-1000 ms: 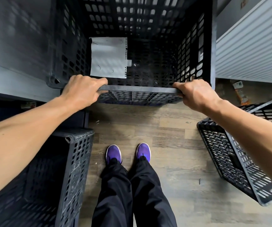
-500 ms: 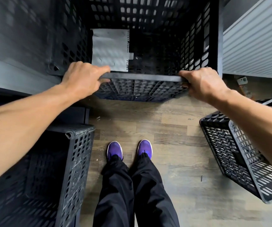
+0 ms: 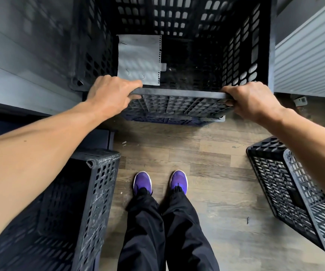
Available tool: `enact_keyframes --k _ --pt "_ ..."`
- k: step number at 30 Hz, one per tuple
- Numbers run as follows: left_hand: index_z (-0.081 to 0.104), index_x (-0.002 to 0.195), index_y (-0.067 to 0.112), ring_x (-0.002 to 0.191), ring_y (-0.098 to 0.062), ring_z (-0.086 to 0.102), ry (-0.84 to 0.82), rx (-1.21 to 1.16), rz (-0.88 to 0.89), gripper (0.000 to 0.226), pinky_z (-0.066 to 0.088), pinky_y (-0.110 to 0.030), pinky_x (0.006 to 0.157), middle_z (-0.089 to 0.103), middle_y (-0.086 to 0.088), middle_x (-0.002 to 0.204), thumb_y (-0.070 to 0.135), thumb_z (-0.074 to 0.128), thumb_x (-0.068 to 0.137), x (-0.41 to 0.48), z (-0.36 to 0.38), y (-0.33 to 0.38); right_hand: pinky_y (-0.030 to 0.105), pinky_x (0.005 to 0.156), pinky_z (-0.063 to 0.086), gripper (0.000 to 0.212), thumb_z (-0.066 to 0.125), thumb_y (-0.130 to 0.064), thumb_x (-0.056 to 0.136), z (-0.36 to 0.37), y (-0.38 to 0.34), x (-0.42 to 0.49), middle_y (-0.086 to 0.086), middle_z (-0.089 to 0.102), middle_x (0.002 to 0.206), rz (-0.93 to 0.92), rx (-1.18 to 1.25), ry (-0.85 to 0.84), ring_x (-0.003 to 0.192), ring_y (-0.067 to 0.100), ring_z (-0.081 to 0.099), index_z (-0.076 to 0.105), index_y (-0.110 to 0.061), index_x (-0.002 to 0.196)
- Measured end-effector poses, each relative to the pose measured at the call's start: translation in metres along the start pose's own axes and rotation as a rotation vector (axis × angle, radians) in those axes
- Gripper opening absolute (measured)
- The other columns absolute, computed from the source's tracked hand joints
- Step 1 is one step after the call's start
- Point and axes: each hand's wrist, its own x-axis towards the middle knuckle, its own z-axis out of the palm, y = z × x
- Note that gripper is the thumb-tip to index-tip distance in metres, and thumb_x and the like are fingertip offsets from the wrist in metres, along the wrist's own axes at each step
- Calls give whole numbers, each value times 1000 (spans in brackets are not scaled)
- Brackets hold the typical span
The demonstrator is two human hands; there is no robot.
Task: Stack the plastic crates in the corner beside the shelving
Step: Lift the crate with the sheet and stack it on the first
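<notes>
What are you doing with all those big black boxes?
A person is stacking plastic crates. Both hands grip the near rim of a black crate in the corner: the left hand at its left end, the right hand at its right end. It seems to sit on another crate below. A sheet of white paper lies inside it. Two more crates wait on the wood floor, one at the left, one tipped at the right.

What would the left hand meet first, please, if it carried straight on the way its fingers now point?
Probably the white paper sheet lying inside the black crate: the left hand grips the near rim, fingers pointing inward. Depth is unclear.
</notes>
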Motion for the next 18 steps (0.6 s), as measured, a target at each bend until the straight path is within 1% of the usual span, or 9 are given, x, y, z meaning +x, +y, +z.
enact_keyframes --k 4,8,11,13,16,18 --pt "61 103 21 64 -35 64 13 8 15 16 40 -37 58 70 -7 73 34 62 93 -1 4 8 46 62 52 23 63 -13 84 10 3 -9 18 65 74 25 0 24 69 40 62 61 -16 106" --pt "61 106 22 65 -34 64 25 -7 23 21 46 -40 60 70 -6 74 38 61 93 -2 8 10 45 63 53 27 64 -15 84 14 7 -14 17 67 76 24 -5 34 71 40 63 62 -18 111" --pt "59 103 25 66 -34 65 17 -7 19 15 47 -40 60 71 -3 76 35 63 93 -4 15 14 44 63 51 29 64 -17 86 19 9 -19 17 69 81 38 2 37 74 41 64 62 -20 115" --pt "57 100 25 67 -35 65 16 1 9 13 45 -40 60 71 -1 78 34 64 93 -5 21 15 43 62 50 26 63 -19 86 21 8 -19 15 69 82 48 5 17 75 40 64 61 -21 112" --pt "54 101 25 68 -35 64 0 0 3 16 41 -38 61 70 -1 80 38 60 95 -3 24 13 42 61 49 17 61 -17 86 21 10 -17 11 67 81 45 6 -21 74 38 62 58 -19 103" --pt "54 103 26 73 -34 64 -28 20 -14 16 38 -36 61 71 0 88 38 60 95 -2 22 13 42 62 50 15 58 -15 86 20 10 -15 7 65 80 60 18 -52 74 36 61 55 -22 99"
